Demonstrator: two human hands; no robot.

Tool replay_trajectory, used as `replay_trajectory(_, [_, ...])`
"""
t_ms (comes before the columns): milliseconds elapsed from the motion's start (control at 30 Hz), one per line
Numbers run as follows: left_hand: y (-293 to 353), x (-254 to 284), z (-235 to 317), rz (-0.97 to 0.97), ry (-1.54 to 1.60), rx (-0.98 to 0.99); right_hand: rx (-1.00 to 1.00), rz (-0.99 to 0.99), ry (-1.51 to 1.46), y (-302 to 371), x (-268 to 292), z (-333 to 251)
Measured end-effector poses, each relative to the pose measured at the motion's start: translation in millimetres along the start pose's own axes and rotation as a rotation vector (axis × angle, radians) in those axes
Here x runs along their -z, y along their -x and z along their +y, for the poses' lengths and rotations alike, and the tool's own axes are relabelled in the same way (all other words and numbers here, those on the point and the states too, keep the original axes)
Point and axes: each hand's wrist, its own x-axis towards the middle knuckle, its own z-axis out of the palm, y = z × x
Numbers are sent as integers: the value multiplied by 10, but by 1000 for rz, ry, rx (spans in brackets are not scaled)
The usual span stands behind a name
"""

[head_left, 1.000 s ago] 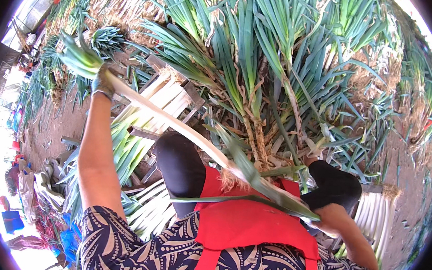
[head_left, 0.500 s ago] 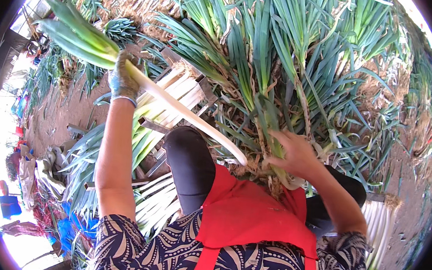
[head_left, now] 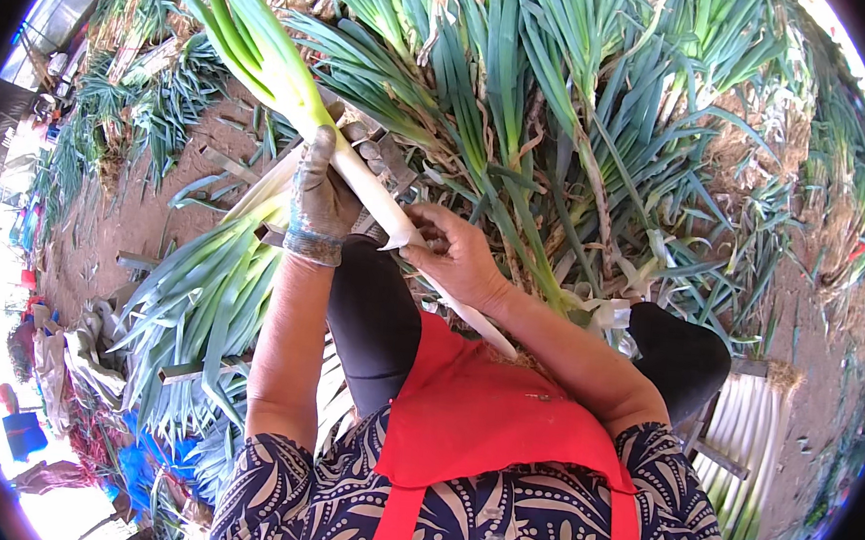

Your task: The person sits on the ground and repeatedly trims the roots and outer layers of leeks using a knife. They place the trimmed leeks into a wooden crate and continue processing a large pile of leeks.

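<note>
My left hand [head_left: 319, 200], in a dirty work glove, is closed around a leek [head_left: 370, 187] just below its green leaves. The leek lies slantwise, leaves up at the far left and white end down by my lap. My bare right hand [head_left: 461, 260] pinches at the middle of the white stalk, where a flap of pale outer skin [head_left: 401, 234] stands loose. Part of the stalk passes behind my right hand and forearm; its tip [head_left: 496, 339] shows by the red apron [head_left: 503, 415].
A heap of untrimmed leeks [head_left: 524, 106] with roots and dry leaves spreads ahead of me. Cleaned leeks [head_left: 216, 275] lie on a metal rack at my left. White-stalked leeks [head_left: 747, 433] rest in another rack at my right. Brown soil [head_left: 93, 246] shows at the left.
My left hand has brought the leek right and nearer my middle. My right hand has left the heap's near edge, moved left, and now grips the stalk's skin.
</note>
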Motion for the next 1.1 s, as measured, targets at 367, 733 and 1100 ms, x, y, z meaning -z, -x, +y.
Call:
replay_trajectory(367, [133,-130,-50,176,-306,-134,246,123,295,11,-167,42])
replay_trajectory(733, [211,-218,-99,161,-311,-140,342,225,439,-91,-221,32])
replay_trajectory(1100, [216,-268,-195,250,-333,-211,228,224,391,-54,-127,37])
